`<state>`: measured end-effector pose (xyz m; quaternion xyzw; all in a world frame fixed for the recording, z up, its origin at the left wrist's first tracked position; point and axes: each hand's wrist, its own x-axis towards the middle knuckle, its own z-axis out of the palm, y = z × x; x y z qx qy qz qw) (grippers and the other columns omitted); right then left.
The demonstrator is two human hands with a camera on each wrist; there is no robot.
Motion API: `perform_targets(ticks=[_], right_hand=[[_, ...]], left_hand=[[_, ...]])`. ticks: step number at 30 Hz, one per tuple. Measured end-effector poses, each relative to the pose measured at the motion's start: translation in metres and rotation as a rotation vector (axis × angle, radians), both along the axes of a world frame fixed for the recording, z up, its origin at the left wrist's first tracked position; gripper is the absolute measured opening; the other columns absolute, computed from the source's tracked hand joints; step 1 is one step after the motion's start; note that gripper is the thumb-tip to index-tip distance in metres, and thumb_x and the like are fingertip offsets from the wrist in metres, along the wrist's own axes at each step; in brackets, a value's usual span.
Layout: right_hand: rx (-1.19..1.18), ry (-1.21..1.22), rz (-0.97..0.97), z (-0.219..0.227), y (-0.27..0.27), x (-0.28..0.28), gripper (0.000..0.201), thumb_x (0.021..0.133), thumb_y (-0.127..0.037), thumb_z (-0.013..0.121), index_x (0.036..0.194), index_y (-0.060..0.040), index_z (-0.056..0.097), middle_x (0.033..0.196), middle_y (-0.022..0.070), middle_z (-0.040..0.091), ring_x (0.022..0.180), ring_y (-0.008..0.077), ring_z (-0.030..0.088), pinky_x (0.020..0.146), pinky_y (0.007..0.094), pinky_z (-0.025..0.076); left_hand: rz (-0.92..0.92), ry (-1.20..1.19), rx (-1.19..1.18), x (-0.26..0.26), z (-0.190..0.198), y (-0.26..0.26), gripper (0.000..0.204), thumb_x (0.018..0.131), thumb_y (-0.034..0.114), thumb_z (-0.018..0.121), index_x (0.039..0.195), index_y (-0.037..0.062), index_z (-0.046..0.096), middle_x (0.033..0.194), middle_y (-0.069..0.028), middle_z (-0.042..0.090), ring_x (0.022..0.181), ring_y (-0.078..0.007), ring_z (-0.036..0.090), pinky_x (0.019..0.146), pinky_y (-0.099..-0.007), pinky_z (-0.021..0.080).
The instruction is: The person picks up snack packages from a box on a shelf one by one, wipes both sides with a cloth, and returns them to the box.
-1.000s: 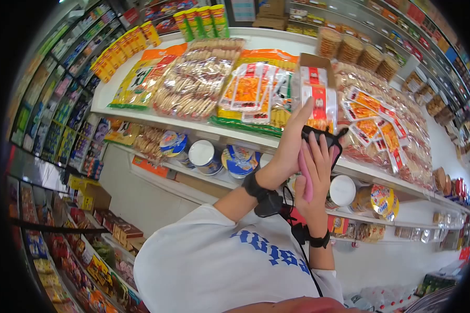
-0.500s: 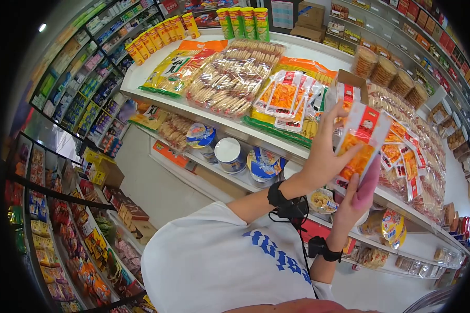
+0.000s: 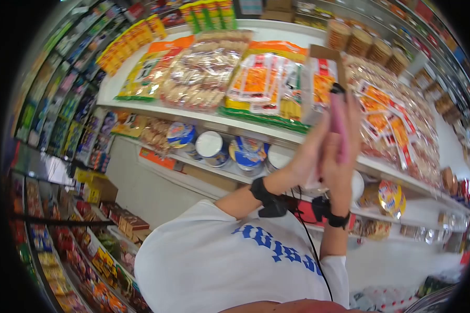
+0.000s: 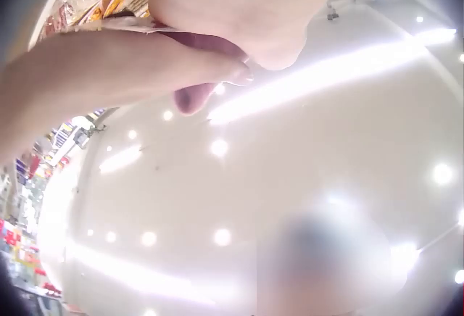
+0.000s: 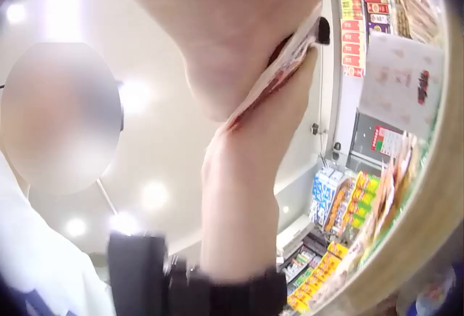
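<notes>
In the head view my left hand (image 3: 309,156) and right hand (image 3: 345,148) are close together in front of the counter. Between them, edge-on, is a thin flat food packet (image 5: 272,80), gripped by my left hand and seen as a narrow reddish-white strip in the right wrist view. A pink cloth-like piece (image 3: 340,122) with a black end (image 3: 338,88) runs upward along my right hand, which holds it with the thumb alongside. Much of the packet is hidden by the hands. Just behind stands an open cardboard box (image 3: 309,99) with similar packets inside.
A white counter (image 3: 109,94) carries orange-and-green snack bags (image 3: 154,73), a clear bag of biscuits (image 3: 203,73) and more loose packets (image 3: 384,125). Yellow tubes (image 3: 128,44) line its back. Tubs (image 3: 211,146) sit on the shelf below. Stocked shelves (image 3: 73,261) are at left.
Half a second ago the packet faced the camera in my left hand over the pink piece; now it is turned edge-on between both hands. The head view has also shifted.
</notes>
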<state>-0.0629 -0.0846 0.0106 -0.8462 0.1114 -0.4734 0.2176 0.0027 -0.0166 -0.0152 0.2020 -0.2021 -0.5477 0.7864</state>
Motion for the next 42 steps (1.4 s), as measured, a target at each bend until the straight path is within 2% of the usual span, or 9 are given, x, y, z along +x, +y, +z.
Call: perform_targets(ticks=[4,9,12,15,17,18,21,36,42], right_hand=[[-0.066,0.164,0.158,-0.032,0.030,-0.004,0.050,0.101,-0.030,0.046,0.143,-0.0042,0.050,0.157,0.0199,0.036,0.146,0.0424,0.029,0.120,0.0531,0.020],[0.164,0.092,0.157,-0.043,0.043,-0.011,0.049,0.100,-0.019,0.048,0.146,-0.0022,0.045,0.155,0.0247,0.036,0.147,0.0392,0.030,0.119,0.0477,0.027],[1.053,-0.063,0.190,-0.061,0.031,-0.021,0.049,0.105,-0.027,0.047,0.146,0.0000,0.044,0.149,0.0183,0.046,0.138,0.0258,0.044,0.109,0.0347,0.039],[1.267,-0.196,0.403,-0.061,0.019,-0.030,0.052,0.103,-0.018,0.054,0.148,0.0034,0.038,0.145,0.0106,0.049,0.130,0.0151,0.050,0.094,0.0243,0.049],[0.959,-0.250,0.474,-0.050,0.029,-0.022,0.056,0.101,-0.008,0.057,0.150,0.0047,0.033,0.146,0.0112,0.048,0.131,0.0155,0.049,0.095,0.0252,0.049],[1.144,-0.339,0.524,-0.040,0.037,-0.024,0.061,0.097,0.003,0.058,0.151,0.0057,0.030,0.150,0.0128,0.045,0.134,0.0170,0.047,0.106,0.0301,0.043],[1.070,-0.323,0.456,-0.050,0.036,-0.025,0.060,0.098,0.002,0.057,0.151,0.0065,0.029,0.154,0.0141,0.040,0.137,0.0185,0.045,0.112,0.0332,0.037],[1.122,-0.340,0.428,-0.047,0.037,-0.027,0.057,0.098,0.000,0.060,0.149,0.0069,0.034,0.149,0.0155,0.047,0.135,0.0189,0.048,0.112,0.0333,0.038],[1.099,-0.494,0.334,-0.027,0.033,-0.032,0.054,0.100,-0.003,0.056,0.149,0.0041,0.035,0.141,0.0109,0.054,0.120,0.0140,0.058,0.088,0.0254,0.054]], left_hand=[[0.340,0.045,0.089,0.069,-0.017,-0.007,0.047,0.103,0.038,0.051,0.137,0.0056,0.052,0.122,-0.0105,0.065,0.107,-0.0223,0.066,0.097,-0.0379,0.053],[0.370,0.045,0.033,0.069,0.018,0.008,0.029,0.100,0.027,0.058,0.119,0.0044,0.059,0.103,-0.0059,0.067,0.083,-0.0166,0.069,0.073,-0.0335,0.059],[0.393,-0.089,0.045,0.051,0.031,0.013,0.030,0.100,0.023,0.061,0.122,0.0035,0.058,0.105,-0.0065,0.067,0.087,-0.0144,0.068,0.075,-0.0300,0.058],[0.484,-0.225,0.120,0.045,0.036,0.012,0.031,0.101,0.024,0.061,0.123,0.0026,0.057,0.105,-0.0060,0.067,0.089,-0.0120,0.067,0.076,-0.0279,0.057],[0.485,-0.301,0.121,0.048,0.031,0.013,0.032,0.101,0.023,0.061,0.124,0.0021,0.056,0.107,-0.0055,0.067,0.090,-0.0104,0.066,0.076,-0.0275,0.056],[0.486,-0.340,0.123,0.049,0.028,0.014,0.033,0.101,0.023,0.061,0.125,0.0019,0.056,0.107,-0.0053,0.067,0.091,-0.0097,0.066,0.077,-0.0272,0.056],[0.497,-0.320,0.126,0.046,0.029,0.010,0.033,0.100,0.021,0.062,0.126,0.0013,0.055,0.109,-0.0051,0.067,0.092,-0.0085,0.065,0.077,-0.0267,0.056],[0.495,-0.469,0.125,0.049,0.025,0.013,0.030,0.100,0.018,0.062,0.123,-0.0008,0.059,0.108,-0.0047,0.067,0.095,-0.0075,0.063,0.080,-0.0251,0.053],[0.886,-0.606,0.087,0.043,0.028,-0.001,0.033,0.101,0.015,0.061,0.128,-0.0017,0.056,0.112,-0.0077,0.067,0.105,-0.0125,0.062,0.091,-0.0290,0.051]])
